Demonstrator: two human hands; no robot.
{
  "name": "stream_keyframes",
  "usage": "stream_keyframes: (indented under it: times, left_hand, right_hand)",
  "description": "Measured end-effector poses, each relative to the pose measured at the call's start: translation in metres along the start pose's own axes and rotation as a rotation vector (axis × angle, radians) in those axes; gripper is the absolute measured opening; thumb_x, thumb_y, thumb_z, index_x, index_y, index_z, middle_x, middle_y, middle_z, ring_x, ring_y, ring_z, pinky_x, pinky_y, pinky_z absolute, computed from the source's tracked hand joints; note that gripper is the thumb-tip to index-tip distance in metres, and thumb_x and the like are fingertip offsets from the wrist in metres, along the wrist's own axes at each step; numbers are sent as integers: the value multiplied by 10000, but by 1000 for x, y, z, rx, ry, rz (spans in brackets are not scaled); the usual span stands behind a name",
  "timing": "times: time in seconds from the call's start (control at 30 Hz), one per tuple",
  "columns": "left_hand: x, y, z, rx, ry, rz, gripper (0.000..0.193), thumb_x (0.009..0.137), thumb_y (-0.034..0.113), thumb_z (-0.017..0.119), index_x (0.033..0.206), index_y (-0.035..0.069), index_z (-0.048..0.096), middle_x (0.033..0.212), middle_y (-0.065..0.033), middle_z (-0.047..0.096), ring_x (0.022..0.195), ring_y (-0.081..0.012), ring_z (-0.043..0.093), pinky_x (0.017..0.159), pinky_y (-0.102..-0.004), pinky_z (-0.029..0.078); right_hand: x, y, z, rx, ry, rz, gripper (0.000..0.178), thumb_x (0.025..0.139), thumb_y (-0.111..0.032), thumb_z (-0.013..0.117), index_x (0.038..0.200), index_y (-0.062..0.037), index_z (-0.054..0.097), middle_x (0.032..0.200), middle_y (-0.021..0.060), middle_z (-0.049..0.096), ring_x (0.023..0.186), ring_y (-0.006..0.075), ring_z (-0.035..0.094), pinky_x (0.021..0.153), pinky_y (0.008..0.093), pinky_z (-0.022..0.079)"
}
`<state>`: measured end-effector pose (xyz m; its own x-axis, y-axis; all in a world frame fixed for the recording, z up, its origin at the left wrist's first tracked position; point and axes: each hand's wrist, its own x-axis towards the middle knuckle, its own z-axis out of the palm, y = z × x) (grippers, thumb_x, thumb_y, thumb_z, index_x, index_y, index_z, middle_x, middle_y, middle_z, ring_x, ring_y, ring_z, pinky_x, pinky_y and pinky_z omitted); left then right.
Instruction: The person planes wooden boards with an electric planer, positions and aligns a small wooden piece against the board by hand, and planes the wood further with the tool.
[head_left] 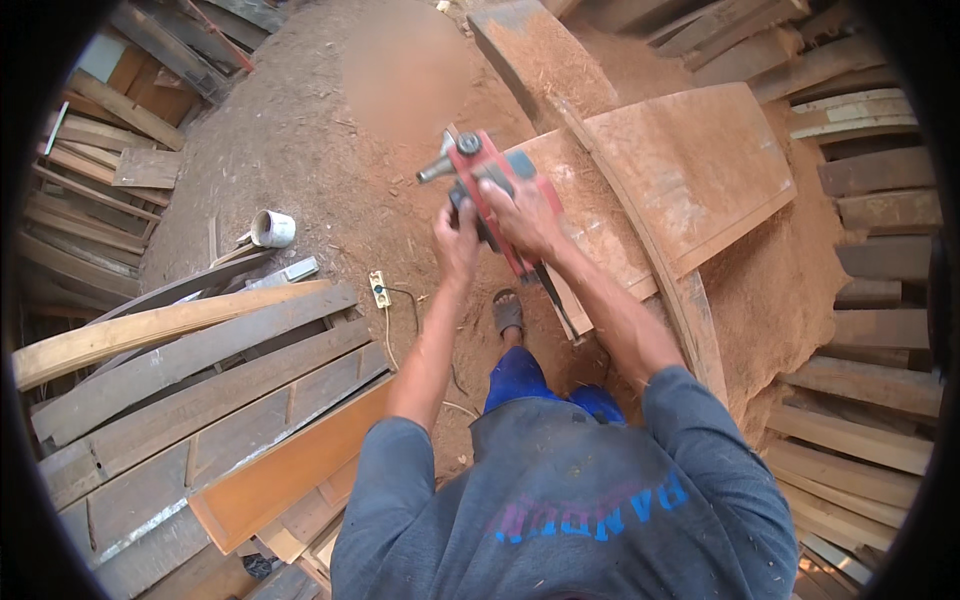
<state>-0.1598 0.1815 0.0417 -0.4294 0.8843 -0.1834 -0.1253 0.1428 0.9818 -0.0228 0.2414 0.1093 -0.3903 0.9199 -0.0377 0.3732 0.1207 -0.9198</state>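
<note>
A red and black electric hand planer [490, 165] is held up in front of me, turned so its round knob and grey chute point away. My right hand [527, 218] is wrapped round its body from the right. At its left side, my left hand [457, 235] has its fingers closed against a black part of the planer. A dark cord runs down from the tool's near end. Just right of the planer lies a wide wooden board [690, 165], dusted with shavings, with a long narrow strip [630, 205] across it.
Wooden planks [230, 370] are piled at the left, near a white bucket [273, 229] and a yellowish power strip [379, 289] with cords on the ground. More boards [880, 270] line the right side. A thick beam [545, 65] lies at the back. Reddish sawdust covers the ground.
</note>
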Motion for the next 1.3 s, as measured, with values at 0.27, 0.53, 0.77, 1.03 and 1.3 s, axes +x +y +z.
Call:
stream_keyframes:
  times: [0.27, 0.53, 0.77, 1.03, 1.3]
  left_hand:
    - [15, 4, -7, 58, -3, 59, 450, 1043, 373, 628, 1238, -31, 664, 1019, -77, 721, 888, -124, 662, 784, -293, 548]
    - [-174, -48, 2, 204, -29, -77, 456, 1014, 314, 648, 1292, -46, 636, 1168, -182, 670, 1073, -258, 642, 957, -407, 505]
    - [-283, -55, 12, 190, -100, -168, 445, 1031, 251, 635, 1354, -49, 575, 1181, -161, 651, 1094, -209, 637, 941, -350, 513]
    - [-177, -36, 8, 151, -53, -122, 433, 1058, 270, 603, 1341, -57, 585, 1177, -130, 621, 1046, -190, 632, 935, -342, 507]
    - [-45, -1, 7, -38, -26, -29, 459, 1070, 336, 579, 1321, -46, 616, 1182, -144, 677, 1065, -189, 646, 922, -346, 520]
  right_hand:
    - [21, 8, 5, -159, 10, -128, 290, 1055, -267, 484, 1072, -41, 664, 898, 220, 682, 783, 385, 674, 694, 472, 517]
    - [-178, 12, -35, 89, -123, 269, 486, 978, -412, 582, 1168, 26, 669, 943, 243, 710, 864, 353, 703, 772, 451, 546]
    - [-290, 16, -53, 168, -122, 359, 524, 943, -433, 629, 1195, 27, 637, 979, 224, 684, 904, 372, 681, 842, 470, 532]
    - [-180, 17, -31, 142, -83, 283, 551, 942, -477, 611, 1081, 55, 632, 975, 313, 676, 928, 446, 688, 809, 491, 531]
    - [-39, 10, -9, 52, -51, 217, 542, 979, -459, 579, 1062, 71, 657, 947, 305, 689, 917, 452, 688, 787, 500, 533]
